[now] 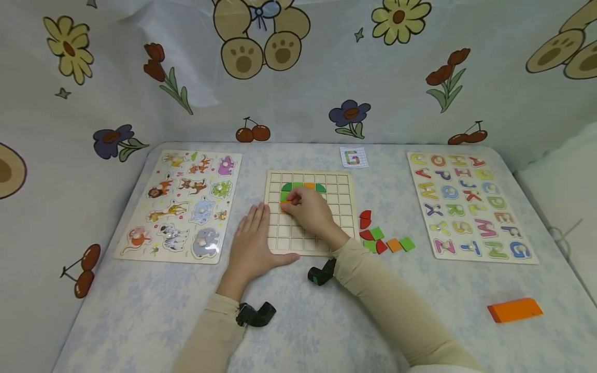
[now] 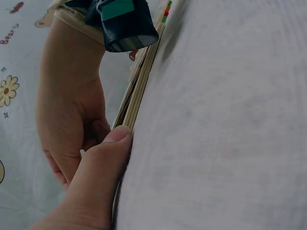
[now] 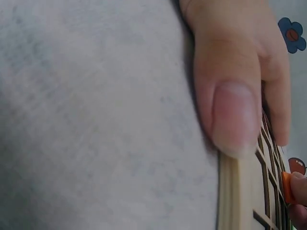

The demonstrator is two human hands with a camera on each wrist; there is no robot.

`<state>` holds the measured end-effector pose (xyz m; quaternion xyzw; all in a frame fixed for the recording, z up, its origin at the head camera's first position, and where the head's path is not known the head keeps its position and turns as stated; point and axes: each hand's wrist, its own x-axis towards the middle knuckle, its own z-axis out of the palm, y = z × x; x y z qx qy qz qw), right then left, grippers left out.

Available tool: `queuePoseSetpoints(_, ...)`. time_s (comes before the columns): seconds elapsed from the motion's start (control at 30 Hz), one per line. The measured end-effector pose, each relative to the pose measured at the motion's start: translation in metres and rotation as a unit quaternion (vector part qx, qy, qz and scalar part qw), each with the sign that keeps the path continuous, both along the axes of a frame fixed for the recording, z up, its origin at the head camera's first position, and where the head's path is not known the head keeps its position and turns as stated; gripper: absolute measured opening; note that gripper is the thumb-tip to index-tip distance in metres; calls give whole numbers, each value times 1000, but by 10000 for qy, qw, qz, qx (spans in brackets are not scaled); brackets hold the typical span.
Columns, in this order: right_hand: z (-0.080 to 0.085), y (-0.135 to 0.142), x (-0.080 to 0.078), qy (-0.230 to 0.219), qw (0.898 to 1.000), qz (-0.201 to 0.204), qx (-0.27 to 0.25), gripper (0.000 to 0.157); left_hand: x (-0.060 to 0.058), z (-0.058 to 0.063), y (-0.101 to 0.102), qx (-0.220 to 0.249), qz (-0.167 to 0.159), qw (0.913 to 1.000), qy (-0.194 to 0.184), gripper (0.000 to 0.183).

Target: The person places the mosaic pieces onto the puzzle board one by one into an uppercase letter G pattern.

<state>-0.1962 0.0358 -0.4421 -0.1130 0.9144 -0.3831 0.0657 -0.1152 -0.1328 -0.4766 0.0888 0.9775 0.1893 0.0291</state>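
A wooden grid board [image 1: 280, 233] lies in the middle of the table. My left hand [image 1: 252, 238] rests at its left side with fingers straight, the thumb along its near edge; the left wrist view shows that thumb against the board's layered side. Over the board, my right hand [image 1: 313, 210] pinches an orange square tile [image 3: 288, 188] at the grid's left part. Above it sit a green square [image 1: 283, 197] and a top row: a green quarter-round piece [image 1: 286, 187], a green square, an orange square [image 1: 309, 185] and another green quarter-round piece [image 1: 321, 188].
Loose red, green and orange pieces [image 1: 394, 244] lie right of the board. Behind it is a small pattern card [image 1: 354, 157] with a G. An animal puzzle [image 1: 186, 208] lies left, a letter puzzle [image 1: 471, 207] right, and an orange block [image 1: 515, 310] near the right front.
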Motion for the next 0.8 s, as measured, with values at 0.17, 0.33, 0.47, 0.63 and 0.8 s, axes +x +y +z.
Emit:
queuePoseSetpoints(0.17, 2, -1, 2, 189, 9993, 165, 261, 14, 0, 0, -1, -7, 5, 10000, 0, 140)
queuePoseSetpoints(0.33, 5, -1, 5, 147, 9986, 239, 446, 14, 0, 1, 0, 28, 7, 10000, -28, 140)
queuePoseSetpoints(0.47, 6, 0, 6, 122, 9982, 262, 525, 16, 0, 0, 0, 19, 11, 10000, -24, 139)
queuePoseSetpoints(0.63, 5, 0, 6, 253, 9973, 325, 613, 16, 0, 1, 0, 31, 20, 10000, 1, 139)
queuePoseSetpoints(0.8, 7, 2, 8, 305, 9954, 497, 765, 15, 0, 2, 1, 101, 26, 9999, -6, 139)
